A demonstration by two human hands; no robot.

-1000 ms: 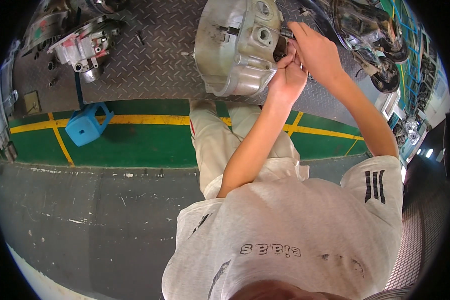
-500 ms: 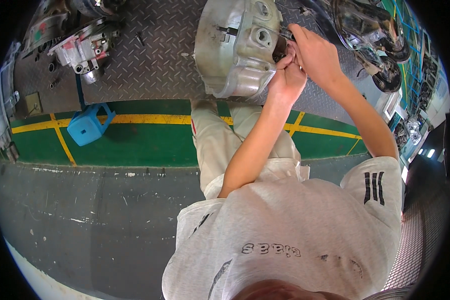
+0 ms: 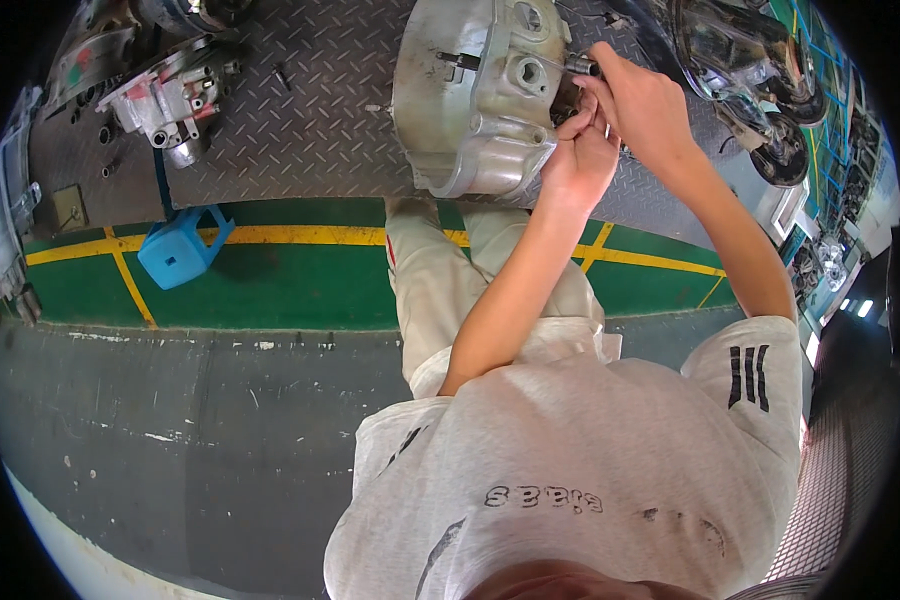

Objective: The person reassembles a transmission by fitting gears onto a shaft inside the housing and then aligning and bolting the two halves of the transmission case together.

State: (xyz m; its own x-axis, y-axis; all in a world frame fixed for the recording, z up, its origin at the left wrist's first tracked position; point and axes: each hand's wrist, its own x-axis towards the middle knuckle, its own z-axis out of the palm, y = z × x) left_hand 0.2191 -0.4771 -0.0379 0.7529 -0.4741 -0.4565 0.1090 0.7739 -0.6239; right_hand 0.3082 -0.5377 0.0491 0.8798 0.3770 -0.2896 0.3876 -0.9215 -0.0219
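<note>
**Diamond-plate bench, both hands at right side of casting**

Dark diamond-plate metal bench [image 3: 310,145] across the top of the frame, green floor with yellow lines [image 3: 290,290] below it.

Silver-grey bell-shaped cast-metal housing [image 3: 475,115] sits on it, top centre, near the front edge. Looks heavy and rigid; I'd expect it to shrug off light finger pressure. Smooth faces could be slippery if oily. To shift it: two hands, on the outer flange and the ribbed body, clear of the dark rod [image 3: 458,61] poking from its slot.

Left hand [image 3: 582,160] and right hand [image 3: 655,115] meet at the housing's right side, fingers bunched by a dark recess. Right fingertips are next to a short dark metal cylinder [image 3: 582,66]. Fingers overlap; can't make out whether either hand pinches anything.

Around: silver casting with red marks [image 3: 165,105] upper left, well apart. Small dark bolt-like piece [image 3: 283,78] left of the housing. Bulky black metal assembly [image 3: 740,60] upper right, beyond the right hand; probably limits swing that way. Light-blue plastic stool [image 3: 175,255] left, below the bench edge, out of the way.
</note>
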